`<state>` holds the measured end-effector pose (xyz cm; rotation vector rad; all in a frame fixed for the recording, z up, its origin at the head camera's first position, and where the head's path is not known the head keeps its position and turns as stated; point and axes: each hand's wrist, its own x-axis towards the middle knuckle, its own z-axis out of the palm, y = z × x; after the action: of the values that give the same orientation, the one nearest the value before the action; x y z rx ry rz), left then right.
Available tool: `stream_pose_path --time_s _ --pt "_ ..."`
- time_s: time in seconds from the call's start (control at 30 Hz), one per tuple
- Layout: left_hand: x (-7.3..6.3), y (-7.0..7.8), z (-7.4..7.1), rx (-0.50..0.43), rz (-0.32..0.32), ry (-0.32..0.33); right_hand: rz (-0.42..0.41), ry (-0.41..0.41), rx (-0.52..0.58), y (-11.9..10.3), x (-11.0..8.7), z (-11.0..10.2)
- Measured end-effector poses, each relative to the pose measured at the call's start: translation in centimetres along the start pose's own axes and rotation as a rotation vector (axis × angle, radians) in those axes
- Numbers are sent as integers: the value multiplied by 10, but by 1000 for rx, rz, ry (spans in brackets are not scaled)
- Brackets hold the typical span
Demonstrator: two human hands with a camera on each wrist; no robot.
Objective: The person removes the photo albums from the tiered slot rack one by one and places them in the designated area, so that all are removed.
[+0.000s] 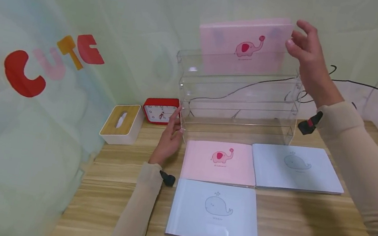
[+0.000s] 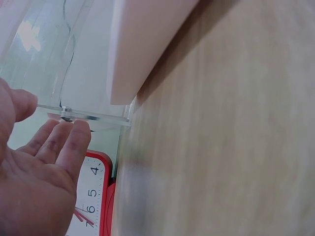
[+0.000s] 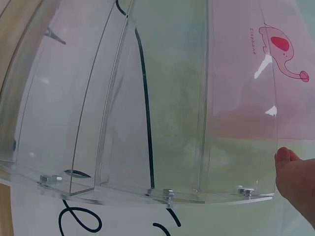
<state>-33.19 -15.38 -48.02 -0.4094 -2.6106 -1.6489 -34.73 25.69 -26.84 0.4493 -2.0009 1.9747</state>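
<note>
A clear acrylic rack (image 1: pixel 238 101) with stacked tiers stands at the back of the table. In its top tier a pink elephant book (image 1: pixel 245 41) stands upright, its upper part above the front panel. My right hand (image 1: pixel 309 50) is raised beside that book's right edge, fingers loosely bent and holding nothing. In the right wrist view its fingertips (image 3: pixel 283 155) are close to the rack's top front edge. Low at the rack's left side is my left hand (image 1: pixel 168 141), with extended fingers (image 2: pixel 74 147) against the side panel's edge near a metal fastener.
Before the rack lie a second pink elephant book (image 1: pixel 201 160), a blue whale book (image 1: pixel 268 169) and, nearer, another blue whale book (image 1: pixel 187 210). To the left are a red alarm clock (image 1: pixel 153 115) and a tissue box (image 1: pixel 126 135). A curtain (image 1: pixel 145 19) hangs behind.
</note>
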Motion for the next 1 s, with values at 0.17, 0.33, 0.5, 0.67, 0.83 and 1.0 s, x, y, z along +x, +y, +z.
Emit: stream_pose_path --time_s 0.17,0.33,0.5,0.67,0.83,1.0 --pt "-1 1 -2 12 1 8 40 -2 -191 -5 4 3" --pt "-2 0 -3 13 0 11 79 9 -264 -11 9 4" --pt "-2 0 -2 11 9 8 95 23 -282 -14 14 3" --pt "-4 0 -1 1 13 6 81 37 -283 -11 16 4" --pt "-6 1 -1 -5 16 3 70 57 -271 -9 18 6" --pt "-7 0 -2 4 14 3 -9 69 -280 -7 17 10"
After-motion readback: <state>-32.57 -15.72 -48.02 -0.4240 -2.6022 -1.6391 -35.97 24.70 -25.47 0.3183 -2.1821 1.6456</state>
